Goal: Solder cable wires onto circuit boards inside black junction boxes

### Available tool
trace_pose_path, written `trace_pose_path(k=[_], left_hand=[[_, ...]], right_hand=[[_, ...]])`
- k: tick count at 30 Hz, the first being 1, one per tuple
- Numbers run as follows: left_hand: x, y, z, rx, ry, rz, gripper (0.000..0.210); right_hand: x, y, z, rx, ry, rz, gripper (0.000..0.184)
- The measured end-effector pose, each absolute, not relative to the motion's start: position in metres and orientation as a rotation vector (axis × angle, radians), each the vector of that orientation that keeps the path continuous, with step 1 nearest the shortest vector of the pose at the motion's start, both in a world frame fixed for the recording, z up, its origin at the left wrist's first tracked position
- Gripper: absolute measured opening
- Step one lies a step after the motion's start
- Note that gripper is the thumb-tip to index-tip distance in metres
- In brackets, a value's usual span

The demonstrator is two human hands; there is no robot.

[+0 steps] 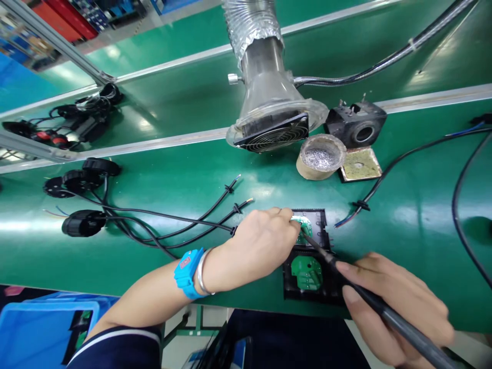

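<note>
My right hand (395, 302) is wrapped round a soldering iron (369, 297), its tip touching or just over a green circuit board (303, 223). That board lies in a black tray-like holder (321, 225). My left hand (265, 238) is closed at the board's left edge, with the fingertips turned away, so what they pinch is hidden. A black cable (200, 221) runs up to this hand's back and disappears behind it. Closer to me, a second green circuit board (307, 272) sits in another black holder (290, 291).
A fume extractor (269, 102) hangs over the bench. Behind the boards stand a tub of metal shavings (321, 156), a sponge tray (361, 164) and a dark iron stand (359, 125). Black round plugs (82, 223) with cables lie left, another cable (400, 164) right.
</note>
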State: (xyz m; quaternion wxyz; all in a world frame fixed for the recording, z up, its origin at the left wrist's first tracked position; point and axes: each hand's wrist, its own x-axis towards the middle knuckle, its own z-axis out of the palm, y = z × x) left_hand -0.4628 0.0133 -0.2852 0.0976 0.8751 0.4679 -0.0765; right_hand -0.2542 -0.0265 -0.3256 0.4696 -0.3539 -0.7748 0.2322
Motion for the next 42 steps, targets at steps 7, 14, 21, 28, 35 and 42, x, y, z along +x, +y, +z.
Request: trace_pose_path(k=[7, 14, 21, 28, 35, 42], left_hand=[[-0.460, 0.013, -0.280, 2.582, 1.402, -0.299, 0.019], [-0.461, 0.012, -0.284, 2.613, 1.425, -0.249, 0.015], [-0.459, 0.008, -0.291, 2.566, 1.489, -0.216, 0.012], [-0.449, 0.004, -0.283, 2.497, 1.507, -0.390, 0.016], [-0.447, 0.001, -0.283, 2.550, 1.539, -0.363, 0.019], [-0.446, -0.001, -0.286, 2.573, 1.570, -0.395, 0.018]], right_hand=[[-0.255, -0.024, -0.326, -0.858, -1.846, 0.581, 0.027], [-0.256, -0.023, -0.327, -0.802, -1.831, 0.634, 0.029], [-0.257, -0.025, -0.333, -0.855, -1.871, 0.572, 0.032], [-0.259, -0.023, -0.332, -0.847, -1.879, 0.551, 0.032], [-0.260, -0.022, -0.329, -0.849, -1.892, 0.532, 0.030], [-0.261, -0.020, -0.327, -0.863, -1.898, 0.508, 0.030]])
